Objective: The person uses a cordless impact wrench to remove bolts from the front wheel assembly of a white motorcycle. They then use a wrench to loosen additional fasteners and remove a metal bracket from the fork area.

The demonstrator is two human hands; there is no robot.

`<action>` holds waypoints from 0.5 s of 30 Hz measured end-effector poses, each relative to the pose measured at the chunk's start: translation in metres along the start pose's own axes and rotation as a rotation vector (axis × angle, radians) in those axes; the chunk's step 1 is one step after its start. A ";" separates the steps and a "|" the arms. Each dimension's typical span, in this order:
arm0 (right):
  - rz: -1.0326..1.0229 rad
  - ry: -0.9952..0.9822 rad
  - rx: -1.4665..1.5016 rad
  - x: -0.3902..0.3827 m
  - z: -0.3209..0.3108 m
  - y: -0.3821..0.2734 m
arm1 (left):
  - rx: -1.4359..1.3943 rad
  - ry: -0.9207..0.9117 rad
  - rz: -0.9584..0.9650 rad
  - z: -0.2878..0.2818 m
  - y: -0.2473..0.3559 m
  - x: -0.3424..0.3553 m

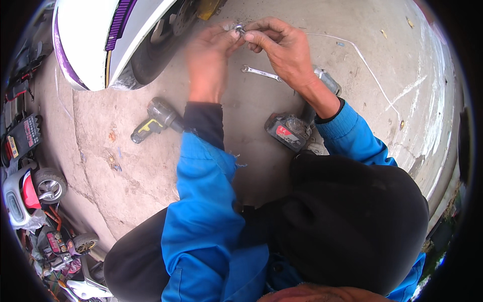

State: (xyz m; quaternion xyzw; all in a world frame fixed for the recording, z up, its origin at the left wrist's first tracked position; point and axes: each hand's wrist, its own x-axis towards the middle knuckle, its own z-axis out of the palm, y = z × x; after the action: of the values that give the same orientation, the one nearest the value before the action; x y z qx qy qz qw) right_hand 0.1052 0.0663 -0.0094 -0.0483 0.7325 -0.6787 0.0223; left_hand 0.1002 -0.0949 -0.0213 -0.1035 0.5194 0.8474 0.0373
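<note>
Both hands meet at the top middle of the view, beside the wheel. Between their fingertips is a small shiny metal part (240, 28); it looks like a nut or bolt, but the fingers cover much of it. My left hand (211, 53), slightly blurred, pinches it from the left. From the right, my right hand (284, 48) grips it between thumb and forefinger. On the ground just below my hands lies an open-ended wrench (260, 73), partly behind my right hand. A cordless power tool (289, 130) with a battery sits under my right forearm.
A second power tool (160, 118), grey and yellow-green, lies left of my left wrist. The white and purple fender (85, 40) and dark tyre (151, 65) of a vehicle fill the upper left. Parked scooters (48, 186) line the far left. A thin white cord (359, 53) crosses the concrete at right.
</note>
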 end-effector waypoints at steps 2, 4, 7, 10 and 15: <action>-0.026 0.019 0.013 0.002 0.001 0.006 | 0.036 -0.009 0.008 -0.001 -0.003 0.000; -0.048 0.043 0.014 0.003 0.002 0.008 | 0.055 -0.018 0.027 -0.001 -0.005 0.000; -0.051 0.078 0.038 0.005 0.005 0.006 | 0.074 -0.025 0.087 0.002 -0.003 0.000; -0.024 0.091 0.143 0.010 0.008 0.004 | 0.102 -0.014 0.172 0.008 0.004 0.000; 0.093 -0.017 0.348 0.023 0.005 0.000 | 0.145 -0.009 0.326 0.014 0.013 0.002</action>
State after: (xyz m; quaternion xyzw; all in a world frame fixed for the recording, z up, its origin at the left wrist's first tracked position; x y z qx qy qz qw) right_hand 0.0828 0.0589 -0.0095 -0.0155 0.6051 -0.7931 0.0680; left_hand 0.0938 -0.0884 -0.0040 -0.0115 0.5889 0.8030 -0.0908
